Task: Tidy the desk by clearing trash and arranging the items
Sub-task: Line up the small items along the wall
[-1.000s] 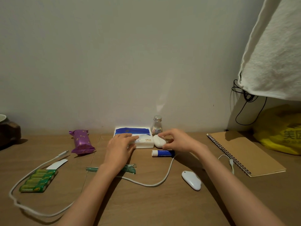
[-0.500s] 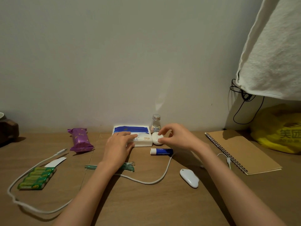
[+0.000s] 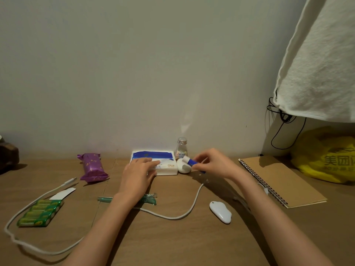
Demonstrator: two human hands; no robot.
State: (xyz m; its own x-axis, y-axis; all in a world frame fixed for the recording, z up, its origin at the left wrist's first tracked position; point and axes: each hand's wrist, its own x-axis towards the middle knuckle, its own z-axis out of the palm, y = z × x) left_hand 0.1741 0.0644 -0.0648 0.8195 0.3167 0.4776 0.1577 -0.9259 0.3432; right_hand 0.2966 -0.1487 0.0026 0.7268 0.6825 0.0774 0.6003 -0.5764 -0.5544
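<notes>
Barely begun, I judge: right grip (image 3: 213,164) pinches the blue stick (image 3: 190,161) at twelve o'clock, over the round white case (image 3: 182,169); left grip (image 3: 138,173) lies flat on the tissue pack (image 3: 166,162). Cable (image 3: 184,215), batteries (image 3: 40,214) at eight o'clock and green wrapper (image 3: 150,199) lie unsorted

The tube (image 3: 191,162), which lay flat on the desk (image 3: 172,237) a second ago just in front of the white case (image 3: 183,167), is now off the surface. The right hand (image 3: 213,164) has left the case, which it was turning half a second ago, and now pinches the tube, holding it tilted with its white cap over the case. The spot where the tube lay is bare.
</notes>
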